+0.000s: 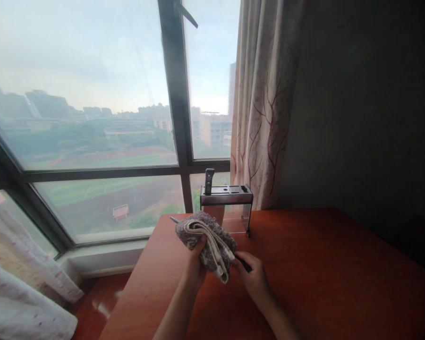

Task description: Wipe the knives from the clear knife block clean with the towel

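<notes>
My left hand is closed around a folded grey-brown towel with pale edges, its thumb lying on the near folds. My right hand is closed on the black handle of what looks like a knife, at the towel's right side. A narrow metal tip sticks out past the towel's upper left, in line with that handle. The towel covers the length between. Both hands are above the reddish-brown table, in front of a knife holder.
The knife holder has a dark slotted top and clear sides, and one dark handle stands up from its left end. Behind the table are a large window and a patterned curtain. Another curtain hangs at lower left.
</notes>
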A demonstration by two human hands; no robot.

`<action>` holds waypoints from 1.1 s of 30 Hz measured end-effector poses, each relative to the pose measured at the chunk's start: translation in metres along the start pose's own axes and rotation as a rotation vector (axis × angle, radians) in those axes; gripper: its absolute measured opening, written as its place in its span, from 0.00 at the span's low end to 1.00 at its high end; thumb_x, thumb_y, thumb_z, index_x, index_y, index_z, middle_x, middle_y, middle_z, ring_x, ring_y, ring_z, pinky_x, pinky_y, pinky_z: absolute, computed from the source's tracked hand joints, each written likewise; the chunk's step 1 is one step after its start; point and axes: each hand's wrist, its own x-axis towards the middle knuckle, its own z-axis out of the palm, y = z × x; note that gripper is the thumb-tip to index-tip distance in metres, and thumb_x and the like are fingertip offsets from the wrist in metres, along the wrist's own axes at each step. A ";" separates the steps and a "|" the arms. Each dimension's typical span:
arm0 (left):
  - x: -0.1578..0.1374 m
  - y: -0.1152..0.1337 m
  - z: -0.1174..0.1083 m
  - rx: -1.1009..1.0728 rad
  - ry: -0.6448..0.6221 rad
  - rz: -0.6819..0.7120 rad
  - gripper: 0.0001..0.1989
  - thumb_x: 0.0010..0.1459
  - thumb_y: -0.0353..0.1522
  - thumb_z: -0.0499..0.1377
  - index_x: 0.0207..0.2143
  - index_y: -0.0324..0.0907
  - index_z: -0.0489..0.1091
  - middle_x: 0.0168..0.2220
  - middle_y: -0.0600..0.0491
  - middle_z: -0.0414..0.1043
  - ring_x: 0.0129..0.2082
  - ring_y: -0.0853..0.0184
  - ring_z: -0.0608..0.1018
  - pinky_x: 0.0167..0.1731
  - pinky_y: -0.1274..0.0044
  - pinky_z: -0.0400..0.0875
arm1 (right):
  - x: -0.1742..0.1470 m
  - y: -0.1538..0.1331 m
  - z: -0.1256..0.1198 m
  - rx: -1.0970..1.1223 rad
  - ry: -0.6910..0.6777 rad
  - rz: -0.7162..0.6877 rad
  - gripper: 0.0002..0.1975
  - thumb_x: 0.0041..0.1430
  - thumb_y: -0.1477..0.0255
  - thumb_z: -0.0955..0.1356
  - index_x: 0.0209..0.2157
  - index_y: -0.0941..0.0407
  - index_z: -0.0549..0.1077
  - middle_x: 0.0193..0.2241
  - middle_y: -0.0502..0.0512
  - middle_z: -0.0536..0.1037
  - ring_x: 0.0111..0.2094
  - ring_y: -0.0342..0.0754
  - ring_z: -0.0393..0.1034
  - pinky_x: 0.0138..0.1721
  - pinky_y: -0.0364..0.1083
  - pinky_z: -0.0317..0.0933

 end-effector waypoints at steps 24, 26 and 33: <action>0.006 0.030 -0.009 -0.092 0.044 0.027 0.11 0.56 0.36 0.61 0.39 0.39 0.74 0.34 0.48 0.80 0.37 0.58 0.81 0.37 0.69 0.78 | 0.006 0.000 -0.013 0.019 0.065 0.052 0.13 0.58 0.61 0.68 0.35 0.55 0.79 0.33 0.58 0.82 0.35 0.54 0.77 0.37 0.48 0.70; 0.004 0.027 -0.007 -0.050 0.044 -0.009 0.11 0.54 0.35 0.62 0.39 0.39 0.73 0.32 0.48 0.80 0.36 0.57 0.82 0.34 0.70 0.79 | 0.006 0.000 -0.013 0.021 0.078 0.056 0.13 0.58 0.61 0.68 0.35 0.55 0.80 0.33 0.58 0.82 0.36 0.55 0.77 0.37 0.48 0.71; 0.002 0.011 -0.010 0.159 -0.045 -0.089 0.15 0.46 0.32 0.68 0.38 0.38 0.74 0.33 0.46 0.80 0.36 0.54 0.81 0.34 0.69 0.78 | 0.004 -0.002 -0.011 0.061 0.113 0.081 0.16 0.57 0.59 0.68 0.36 0.56 0.80 0.35 0.60 0.82 0.37 0.56 0.77 0.37 0.49 0.72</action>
